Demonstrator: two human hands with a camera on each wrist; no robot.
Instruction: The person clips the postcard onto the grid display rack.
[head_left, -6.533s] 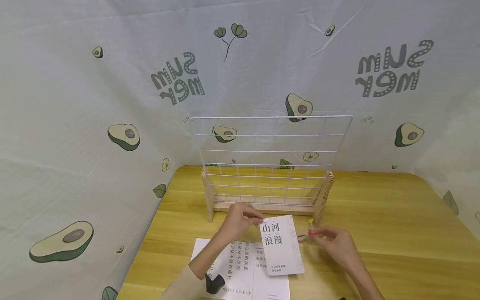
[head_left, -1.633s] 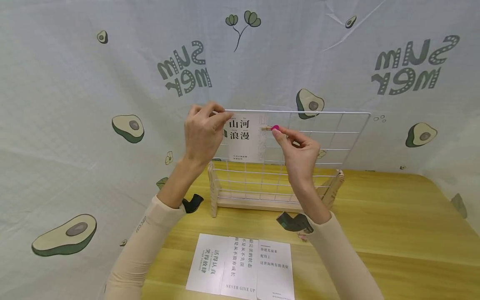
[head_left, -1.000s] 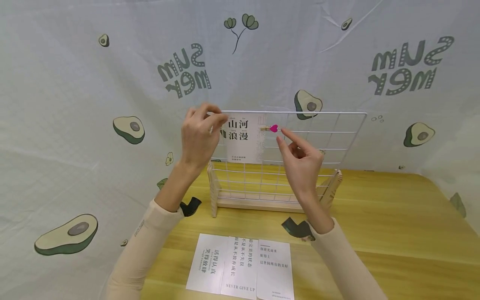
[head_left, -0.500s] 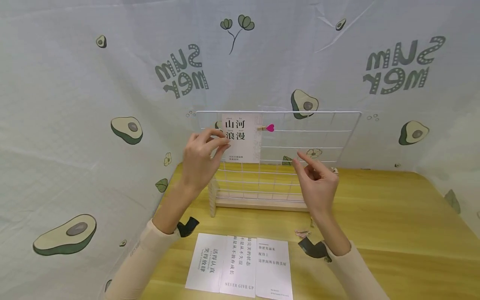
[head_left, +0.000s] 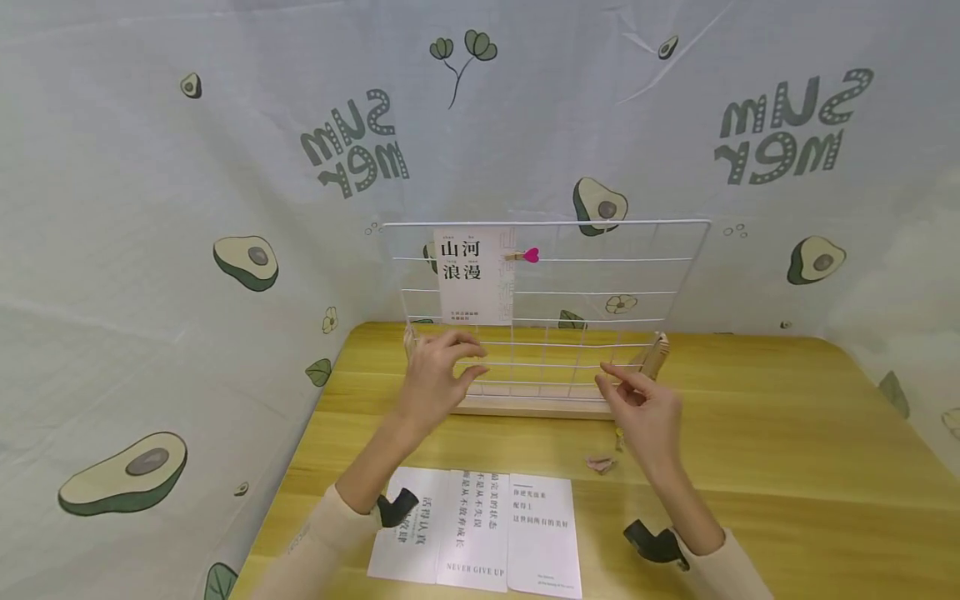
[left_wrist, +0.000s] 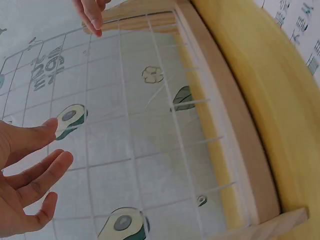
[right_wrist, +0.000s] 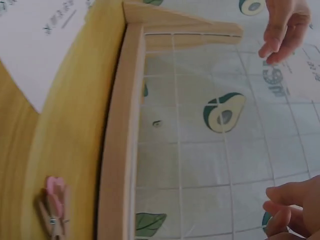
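Observation:
A white card with large dark characters hangs at the upper left of a white wire grid rack. On its right edge sits a small wooden clothespin with a magenta heart. My left hand, also close up in the left wrist view, is below the card, thumb and fingers apart and holding nothing. My right hand hovers near the rack's lower right, fingers loosely bent; the right wrist view shows nothing between them. Below and left of it, a pink-heart clothespin lies on the table beside the rack's wooden base.
Three printed cards lie side by side on the wooden table in front of the rack: a left card, a middle card and a right card. A small yellow-topped piece lies near the rack's right foot. A patterned curtain hangs behind.
The card went from the left hand over the table onto the grid. The right hand let go of the magenta-heart clothespin; then the left hand left the card. Both hands have come down.

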